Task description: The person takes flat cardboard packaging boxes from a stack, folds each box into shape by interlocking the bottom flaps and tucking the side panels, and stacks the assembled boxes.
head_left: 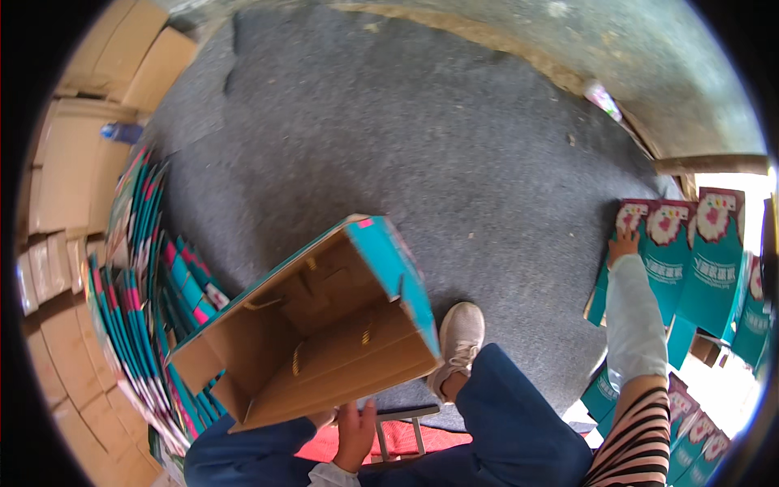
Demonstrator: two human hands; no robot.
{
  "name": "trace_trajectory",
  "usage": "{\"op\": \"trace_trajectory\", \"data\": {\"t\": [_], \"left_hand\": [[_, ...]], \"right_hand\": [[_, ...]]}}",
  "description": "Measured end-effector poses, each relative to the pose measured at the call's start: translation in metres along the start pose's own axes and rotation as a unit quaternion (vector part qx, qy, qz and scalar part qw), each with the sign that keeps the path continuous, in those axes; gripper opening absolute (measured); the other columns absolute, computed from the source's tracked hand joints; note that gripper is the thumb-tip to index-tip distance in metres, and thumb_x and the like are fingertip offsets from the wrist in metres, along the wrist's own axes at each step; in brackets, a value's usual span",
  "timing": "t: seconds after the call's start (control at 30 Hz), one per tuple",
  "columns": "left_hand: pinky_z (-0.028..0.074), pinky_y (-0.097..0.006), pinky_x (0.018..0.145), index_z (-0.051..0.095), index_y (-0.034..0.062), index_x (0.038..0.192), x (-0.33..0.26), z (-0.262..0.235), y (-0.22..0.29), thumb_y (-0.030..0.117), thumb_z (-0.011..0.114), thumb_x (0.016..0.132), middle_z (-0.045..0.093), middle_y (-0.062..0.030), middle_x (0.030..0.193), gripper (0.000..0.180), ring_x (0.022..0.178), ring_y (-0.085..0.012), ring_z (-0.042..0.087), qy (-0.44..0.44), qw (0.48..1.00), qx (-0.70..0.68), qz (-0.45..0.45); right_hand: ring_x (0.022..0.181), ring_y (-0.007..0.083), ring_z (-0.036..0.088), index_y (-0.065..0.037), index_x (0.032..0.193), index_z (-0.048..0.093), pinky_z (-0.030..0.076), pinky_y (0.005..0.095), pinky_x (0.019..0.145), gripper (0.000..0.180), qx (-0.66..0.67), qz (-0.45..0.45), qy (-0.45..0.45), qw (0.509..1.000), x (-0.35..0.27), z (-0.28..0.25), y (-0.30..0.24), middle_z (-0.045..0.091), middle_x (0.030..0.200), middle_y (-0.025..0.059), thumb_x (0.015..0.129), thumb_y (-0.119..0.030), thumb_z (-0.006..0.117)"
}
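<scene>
Dark grey mat is spread over ctr & top of frame, bordered by a wall at upper R. Brown ctns are piled along L edge, w/ a small blue item seen near them, upper L. Flattened teal ctns are packed upright, L to lower L; view of some is blocked by the open ctn, lower ctr, tilted, mouth turned to the camera, brown inside shown. Teal boxes are lined up at R edge. One shoe is seen just R of the open ctn.

R arm is stretched out to R of frame, pale cuff over striped sleeve; R hand is laid w/ fingers on top part of the leftmost teal box; whether it's gripped can't be told. L forearm is brought in from btm edge; L hand is held at the open ctn's lower edge, fingers pointed up. Grasp or mere contact can't be told.

L fingertips are partly hidden by the ctn. Red cloth is partly covered by legs. Far-R boxes are cut off/washed out by glare.
</scene>
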State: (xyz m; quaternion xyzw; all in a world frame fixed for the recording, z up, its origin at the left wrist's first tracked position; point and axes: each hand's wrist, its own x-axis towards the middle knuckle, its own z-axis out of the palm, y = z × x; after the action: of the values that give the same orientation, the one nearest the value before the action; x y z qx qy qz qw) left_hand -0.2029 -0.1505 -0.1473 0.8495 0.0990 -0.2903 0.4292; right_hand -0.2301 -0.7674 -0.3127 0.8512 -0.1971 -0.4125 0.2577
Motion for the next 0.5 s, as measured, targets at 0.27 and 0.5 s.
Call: {"op": "trace_trajectory", "data": {"t": [0.27,0.5], "left_hand": [[0.048,-0.043,0.076,0.054,-0.0009,0.114,-0.048,-0.093,0.094,0.010,0.063,0.073,0.060,-0.0153,0.098,0.043,0.080,-0.0323,0.060,0.057,0.854,0.243,0.456],[0.041,-0.032,0.089,0.034,-0.0038,0.132,0.018,-0.211,0.035,0.024,0.056,0.090,0.046,-0.0159,0.124,0.055,0.106,-0.0223,0.051,0.302,0.940,-0.085,0.137]], "right_hand": [[0.099,0.0271,0.059,-0.003,0.114,0.058,0.045,0.0339,0.085,0.041,0.604,-0.264,0.127,0.741,-0.110,-0.219,-0.084,0.061,0.108,0.0168,0.091,-0.035,0.048],[0.102,0.0307,0.058,0.003,0.124,0.045,0.045,0.0378,0.087,0.064,0.555,-0.474,0.116,0.674,-0.234,-0.387,-0.107,0.059,0.111,0.0211,0.087,-0.049,0.049]]}}
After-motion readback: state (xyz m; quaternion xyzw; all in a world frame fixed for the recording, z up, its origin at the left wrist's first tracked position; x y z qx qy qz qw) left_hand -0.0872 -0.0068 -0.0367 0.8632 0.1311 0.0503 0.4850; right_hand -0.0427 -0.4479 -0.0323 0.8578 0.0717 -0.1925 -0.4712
